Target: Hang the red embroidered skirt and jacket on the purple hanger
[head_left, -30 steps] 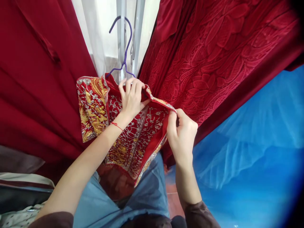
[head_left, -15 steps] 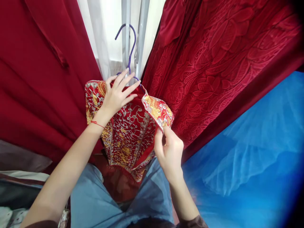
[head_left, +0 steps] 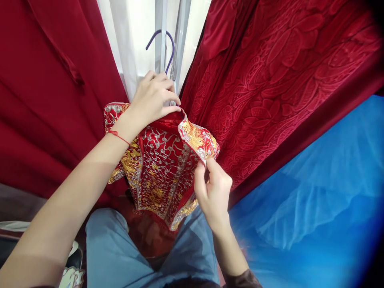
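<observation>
Left hand: the left hand (head_left: 154, 100) is reaching up to the top of the embroidered jacket (head_left: 163, 160), its fingers (head_left: 168, 96) curling closed around the neck of the garment and the base of the purple hanger (head_left: 163, 42) there.
Left wrist: a thin red string (head_left: 118, 136) is circling it.
Right hand: the right hand (head_left: 214, 192) is sitting lower and to the right, thumb and forefinger pinching shut on the edge of the jacket's sleeve cuff (head_left: 199, 140), the other fingers folding loosely into the palm.
Jacket: it is hanging between the two hands, in front of the person's knees; the cloth is red, covered in gold and silver embroidery, with a broad gold-patterned band at the cuff and along the lower hem.
Hanger: only its hook is showing, rising above the left hand in front of a pale metal pole (head_left: 160, 36).
Left side: a plain dark red curtain (head_left: 51, 92) is hanging in folds just beside the jacket.
Right side: a red cloth with raised leaf patterns (head_left: 279, 80) is draping down behind the right hand.
Lower right: a sheer blue fabric (head_left: 315, 192) is spreading out beside the patterned cloth.
Below: the person's blue trousers (head_left: 120, 256) are showing under the jacket's hem.
</observation>
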### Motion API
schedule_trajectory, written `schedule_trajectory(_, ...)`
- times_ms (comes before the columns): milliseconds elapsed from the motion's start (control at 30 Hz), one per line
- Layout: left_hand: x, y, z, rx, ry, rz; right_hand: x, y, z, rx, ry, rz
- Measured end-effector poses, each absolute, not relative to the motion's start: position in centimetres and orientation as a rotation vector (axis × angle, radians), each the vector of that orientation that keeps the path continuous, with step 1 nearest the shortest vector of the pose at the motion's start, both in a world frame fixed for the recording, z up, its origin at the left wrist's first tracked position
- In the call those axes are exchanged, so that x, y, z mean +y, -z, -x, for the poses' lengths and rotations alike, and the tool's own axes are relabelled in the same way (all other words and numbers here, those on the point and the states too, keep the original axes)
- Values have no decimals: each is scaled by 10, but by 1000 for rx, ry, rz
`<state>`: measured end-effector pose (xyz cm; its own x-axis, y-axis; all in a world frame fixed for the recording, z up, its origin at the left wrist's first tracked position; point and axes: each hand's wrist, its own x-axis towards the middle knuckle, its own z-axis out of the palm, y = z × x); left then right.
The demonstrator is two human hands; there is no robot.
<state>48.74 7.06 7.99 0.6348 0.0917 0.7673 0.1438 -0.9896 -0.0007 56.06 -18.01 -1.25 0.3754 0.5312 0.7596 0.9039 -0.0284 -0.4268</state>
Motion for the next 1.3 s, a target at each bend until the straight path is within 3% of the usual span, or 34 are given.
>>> schedule_trajectory(167,67,-84,-489,-338,1311,2865,-165,-1,-519,-1343,403,1647)
schedule_trajectory(367,67,-83,-488,-413,1285,2870,-104,58,-477,-1474,526,1995)
schedule_trajectory(567,70,-74,-499,-442,1345,2779,-22,89,-515,-1592,266,2257)
schedule_trajectory(700,44,-57,-488,-482,1400,2710,-50,86,-547,-1714,223,2073)
schedule_trajectory(867,-18,42,-446,-770,1787,2462,-155,94,-599,-1417,563,1692)
schedule_trajectory(967,-44,131,-441,-1239,1930,2602,-188,107,-631,-1067,710,1856)
schedule_trajectory(1100,-60,225,-463,-1886,2253,2938,-184,139,-640,-1053,609,2096)
schedule_trajectory(1300,-65,278,-477,-2217,2486,2946,-188,168,-623,-1086,569,2014)
